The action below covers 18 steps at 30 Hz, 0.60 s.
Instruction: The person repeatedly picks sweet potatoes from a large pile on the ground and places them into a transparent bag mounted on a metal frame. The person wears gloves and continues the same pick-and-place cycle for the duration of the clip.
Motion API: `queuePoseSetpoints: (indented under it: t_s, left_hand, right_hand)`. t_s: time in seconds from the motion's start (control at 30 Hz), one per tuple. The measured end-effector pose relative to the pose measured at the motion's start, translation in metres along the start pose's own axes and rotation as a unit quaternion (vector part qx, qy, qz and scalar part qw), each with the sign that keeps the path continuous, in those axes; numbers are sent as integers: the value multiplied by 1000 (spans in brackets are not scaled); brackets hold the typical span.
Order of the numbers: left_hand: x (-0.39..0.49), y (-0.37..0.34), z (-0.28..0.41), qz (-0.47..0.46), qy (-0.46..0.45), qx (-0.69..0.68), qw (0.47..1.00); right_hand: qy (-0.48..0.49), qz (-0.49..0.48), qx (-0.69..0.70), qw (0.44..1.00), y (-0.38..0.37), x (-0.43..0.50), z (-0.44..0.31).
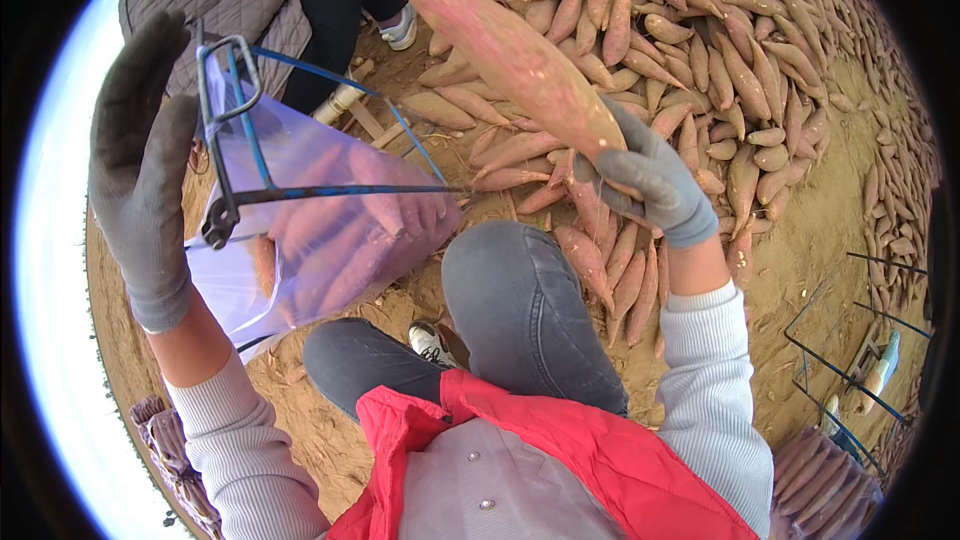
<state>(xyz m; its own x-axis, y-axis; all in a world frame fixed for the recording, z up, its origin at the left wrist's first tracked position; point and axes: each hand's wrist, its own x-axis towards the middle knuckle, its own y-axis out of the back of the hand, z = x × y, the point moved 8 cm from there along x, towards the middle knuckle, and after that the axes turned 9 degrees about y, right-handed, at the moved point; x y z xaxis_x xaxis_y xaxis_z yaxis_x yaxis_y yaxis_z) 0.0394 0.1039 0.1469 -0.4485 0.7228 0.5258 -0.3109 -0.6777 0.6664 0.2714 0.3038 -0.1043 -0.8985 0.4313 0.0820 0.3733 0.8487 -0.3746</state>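
Note:
My right hand (pixel 652 172), in a grey work glove, grips the lower end of a large reddish sweet potato (pixel 517 60) held up above the ground. My left hand (pixel 142 165), gloved the same way with dark palm and fingers, is raised at the left with fingers and thumb apart and nothing in it. Just right of it stands a metal bagging frame (pixel 300 193), partly blue. A translucent purple plastic bag (pixel 337 240) hangs from the frame and bulges with several sweet potatoes. Its lower side is partly hidden from view.
A big heap of sweet potatoes (pixel 720 67) spreads from beside my knees to the upper right. Another person (pixel 322 15) sits or crouches at the upper left, beyond the frame. Filled bags (pixel 825 480) lie at the lower right, below another metal frame (pixel 847 371). More filled bags (pixel 172 457) lie lower left.

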Motion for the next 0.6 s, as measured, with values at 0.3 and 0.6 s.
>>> queuePoseSetpoints:
  t_s: [0.3,0.6]
  left_hand:
    - [-44,46,21,-108,-134,330,928]
    - [-193,13,-210,-286,330,-51,898]
  right_hand:
    - [66,-264,47,961,-194,72,-123]
    - [148,-38,81,985,-79,43,-21]
